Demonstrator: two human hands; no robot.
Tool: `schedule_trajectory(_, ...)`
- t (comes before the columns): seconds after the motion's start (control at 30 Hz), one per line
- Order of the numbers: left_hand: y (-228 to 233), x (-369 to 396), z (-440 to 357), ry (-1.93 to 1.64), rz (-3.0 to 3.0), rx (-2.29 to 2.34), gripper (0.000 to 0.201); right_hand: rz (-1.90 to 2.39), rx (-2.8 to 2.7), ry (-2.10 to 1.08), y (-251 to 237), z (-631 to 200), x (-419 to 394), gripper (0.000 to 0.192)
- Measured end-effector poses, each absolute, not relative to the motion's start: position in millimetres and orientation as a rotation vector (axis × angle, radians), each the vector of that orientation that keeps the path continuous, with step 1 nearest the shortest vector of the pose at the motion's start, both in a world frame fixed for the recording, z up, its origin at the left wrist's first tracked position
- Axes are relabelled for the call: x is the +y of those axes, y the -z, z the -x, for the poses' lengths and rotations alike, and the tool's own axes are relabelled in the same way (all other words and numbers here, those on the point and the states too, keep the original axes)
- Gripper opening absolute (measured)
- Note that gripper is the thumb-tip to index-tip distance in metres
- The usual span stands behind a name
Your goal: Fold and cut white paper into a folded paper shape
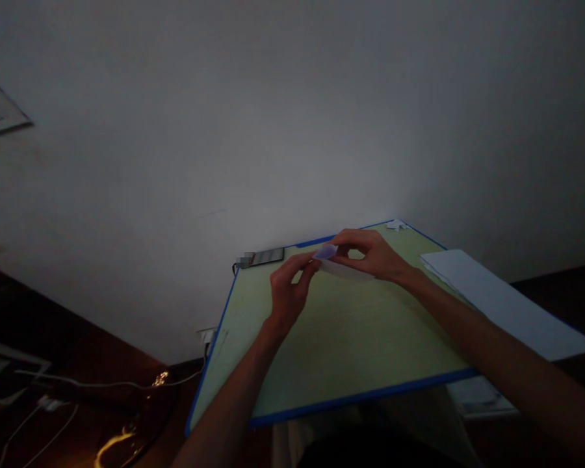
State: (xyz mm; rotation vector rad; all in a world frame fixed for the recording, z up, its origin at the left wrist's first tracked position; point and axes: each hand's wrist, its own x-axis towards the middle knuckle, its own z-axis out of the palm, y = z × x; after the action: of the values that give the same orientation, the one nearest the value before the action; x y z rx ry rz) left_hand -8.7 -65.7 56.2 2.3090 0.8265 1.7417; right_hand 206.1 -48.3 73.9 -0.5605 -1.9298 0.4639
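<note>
While pinched between both hands, folded paper (344, 268) above green board (341, 338), left hand (288, 289), right hand (373, 255).

Thin matt paper piece (344, 268), pale and smooth. Matt light-green board (341, 338), smooth, with blue plastic-looking edging. White matt paper sheets (507, 302) at right. Glossy dark wood floor (102, 396) at near left.

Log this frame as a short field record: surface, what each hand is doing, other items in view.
surface: green board with blue edge, against a pale wall
left hand: pinches one end of a folded paper
right hand: grips the same paper from above
paper state: held above the board, small, partly folded
other items: phone at board's far edge; white sheets on the right; cables lower left
lighting: dim
</note>
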Motion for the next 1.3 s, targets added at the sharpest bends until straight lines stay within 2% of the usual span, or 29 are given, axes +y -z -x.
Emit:
schedule_trajectory(0.77, -55.7, -64.4, 7.5, -1.841, -2.396, 0.68, 0.015, 0.547, -1.929, -0.428, -70.9, -207.1, -44.2, 0.023)
schedule_trajectory(1.07, -56.9, -66.4, 7.1, -1.83, -2.395, 0.71, 0.011, 0.514, -1.904, -0.597, -71.3, -208.2, -49.7, 0.027)
schedule_trajectory(1.3, -57.8, -65.3, 8.6, -1.846, -2.409, 0.736, 0.01, 0.53, -1.888, -0.615, -72.0, -208.4, -51.4, 0.025)
